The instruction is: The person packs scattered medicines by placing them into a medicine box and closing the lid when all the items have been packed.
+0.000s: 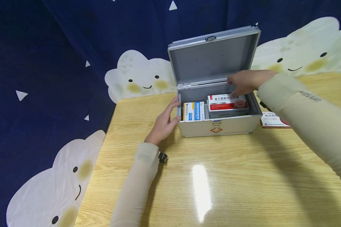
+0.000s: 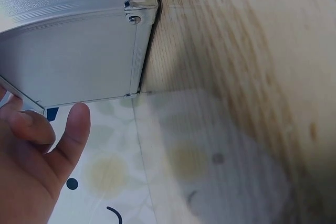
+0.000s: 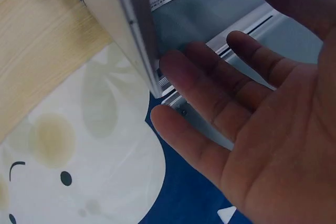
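Note:
A silver metal case [image 1: 196, 128] with a red cross mark stands on the table, its lid [image 1: 213, 58] raised at the back. My left hand [image 1: 164, 124] rests at the case's left rim, its fingers along the top edge and thumb by the front corner. Inside on the left is a white medicine box with blue and yellow [image 1: 194, 111]. A red and white medicine box [image 1: 228, 102] lies on the right. My right hand [image 3: 252, 114] is over the back right corner, fingers spread and palm bare, with nothing held. The head view shows its fingertips above the red and white box.
To the right of the case, another white and red medicine box [image 1: 275, 120] lies on the wooden table [image 1: 238, 176], partly behind the right sleeve. Behind the table hangs a dark blue cloth [image 1: 82, 37] with smiling clouds. The raised lid stands close to the right hand.

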{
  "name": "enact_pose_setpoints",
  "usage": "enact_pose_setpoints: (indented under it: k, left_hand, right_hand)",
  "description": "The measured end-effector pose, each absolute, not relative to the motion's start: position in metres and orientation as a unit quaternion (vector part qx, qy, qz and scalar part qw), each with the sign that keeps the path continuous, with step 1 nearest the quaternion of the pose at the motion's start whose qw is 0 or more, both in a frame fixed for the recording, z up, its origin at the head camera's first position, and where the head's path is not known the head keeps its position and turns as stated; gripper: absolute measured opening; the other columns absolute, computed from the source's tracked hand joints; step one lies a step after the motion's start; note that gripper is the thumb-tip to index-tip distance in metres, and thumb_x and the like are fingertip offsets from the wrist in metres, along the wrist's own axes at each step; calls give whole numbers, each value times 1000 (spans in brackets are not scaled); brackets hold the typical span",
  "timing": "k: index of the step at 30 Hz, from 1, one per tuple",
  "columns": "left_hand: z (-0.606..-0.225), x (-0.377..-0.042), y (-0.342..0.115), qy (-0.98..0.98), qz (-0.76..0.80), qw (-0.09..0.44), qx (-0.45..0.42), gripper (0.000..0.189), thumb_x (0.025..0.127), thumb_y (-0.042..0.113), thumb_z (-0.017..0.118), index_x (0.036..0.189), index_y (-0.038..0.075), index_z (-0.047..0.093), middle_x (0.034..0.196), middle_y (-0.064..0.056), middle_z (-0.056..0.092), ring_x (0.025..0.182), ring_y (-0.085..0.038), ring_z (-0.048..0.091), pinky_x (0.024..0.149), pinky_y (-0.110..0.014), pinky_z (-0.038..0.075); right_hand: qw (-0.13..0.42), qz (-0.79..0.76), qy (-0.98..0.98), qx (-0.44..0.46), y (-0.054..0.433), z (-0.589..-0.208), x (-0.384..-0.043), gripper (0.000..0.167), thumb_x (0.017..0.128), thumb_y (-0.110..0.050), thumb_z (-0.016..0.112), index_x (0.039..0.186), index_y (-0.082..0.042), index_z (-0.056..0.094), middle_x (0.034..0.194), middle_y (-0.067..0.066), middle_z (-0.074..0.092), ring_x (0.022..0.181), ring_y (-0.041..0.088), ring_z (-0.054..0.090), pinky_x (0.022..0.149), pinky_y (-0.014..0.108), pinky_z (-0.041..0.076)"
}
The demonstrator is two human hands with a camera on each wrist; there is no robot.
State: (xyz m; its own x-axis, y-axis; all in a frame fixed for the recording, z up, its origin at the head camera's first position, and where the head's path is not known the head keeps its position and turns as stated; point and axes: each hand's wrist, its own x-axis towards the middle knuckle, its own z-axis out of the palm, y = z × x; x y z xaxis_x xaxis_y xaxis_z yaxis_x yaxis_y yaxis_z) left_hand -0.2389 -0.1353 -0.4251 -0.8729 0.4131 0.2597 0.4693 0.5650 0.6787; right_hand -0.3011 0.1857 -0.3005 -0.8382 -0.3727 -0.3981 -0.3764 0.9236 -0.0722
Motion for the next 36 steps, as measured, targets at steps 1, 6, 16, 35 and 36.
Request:
enact_pose_setpoints:
  k: [1,6,16,35,36]
  left_hand:
    - [-425,-239,-135,-884,-393,35,-249,57,93,38,45,147,21,40,166,13,23,151,-20,31,117,-49,36]
    - [-424,-237,-134,-886,-391,32,-248,59,94,42,43,149,21,39,166,15,21,150,-22,32,115,-51,39]
    - [-425,-238,-136,-885,-386,34,-259,59,95,41,45,149,21,38,166,14,20,150,-25,33,113,-53,41]
    - [-429,-235,-138,-884,-388,34,-261,58,97,39,47,151,20,36,167,14,18,133,-30,53,77,-43,57]
    - [-429,-235,-138,-884,-388,35,-259,58,97,40,47,151,21,36,167,15,18,136,-30,51,78,-41,57]
  right_hand:
    - [201,2,959,-199,188,-301,-301,61,89,-29,69,135,6,48,129,32,58,114,42,59,94,56,49]
    - [186,-12,961,-202,197,-299,-300,57,90,-26,67,135,5,50,129,33,58,114,44,58,96,59,47]
    - [172,-44,961,-213,205,-295,-295,53,91,-22,65,136,3,50,131,34,56,120,49,54,102,63,43]
    - [86,-123,965,-214,237,-271,-277,57,98,-33,58,142,1,45,139,28,53,117,43,60,93,59,49]
    - [75,-127,966,-212,241,-269,-275,56,98,-33,58,141,1,46,138,28,53,117,43,60,93,60,49]
